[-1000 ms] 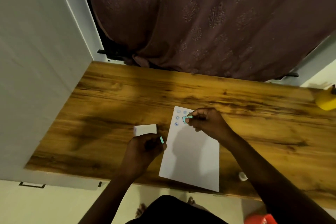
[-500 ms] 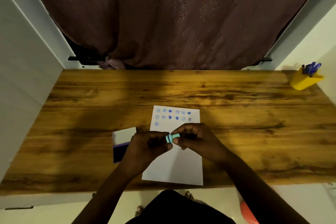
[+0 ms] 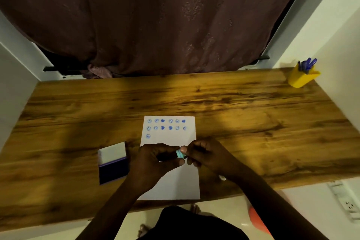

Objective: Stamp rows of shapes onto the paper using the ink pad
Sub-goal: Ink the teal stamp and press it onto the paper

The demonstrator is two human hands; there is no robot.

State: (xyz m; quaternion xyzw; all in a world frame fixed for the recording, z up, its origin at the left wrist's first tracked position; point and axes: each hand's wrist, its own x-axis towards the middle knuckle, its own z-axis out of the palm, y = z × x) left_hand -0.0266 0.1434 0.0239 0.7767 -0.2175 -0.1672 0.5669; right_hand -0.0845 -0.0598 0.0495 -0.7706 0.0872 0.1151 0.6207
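**Teal stamp pinched between both hands over the paper**

Teal stamp [image 3: 180, 154] sits between the two hands, mid-sheet, held above the white paper [image 3: 171, 185]. Left hand [image 3: 155, 161] is curled, thumb + fingers closed on the stamp's left end. Right hand [image 3: 204, 155] is closed too, fingertips [image 3: 184, 149] touching the stamp's right end. Hands are together, meeting at the stamp. Can't tell if the stamp touches the sheet; looks lifted.

Paper lies flat on the wood-grain desk [image 3: 253, 122], portrait, near the front edge, bottom edge just about at the desk lip. Blue prints [image 3: 166, 124] at the top of the sheet: 2 full rows of 6, mix of round faces and solid hearts, plus 1 lone round print starting row 3 at the far left. Rest of the sheet is unmarked where visible; hands cover part of the middle.

Ink pad [image 3: 114, 169] is open on the desk just left of the paper, beside the left wrist, not touching the sheet. Dark blue pad surface faces up, pale lid [image 3: 112, 152] flipped back behind it.

Yellow pen cup [image 3: 301, 79] w/ blue pens stands at the far right back corner of the desk, well apart from everything else. Brown curtain [image 3: 155, 15] hangs behind the desk.
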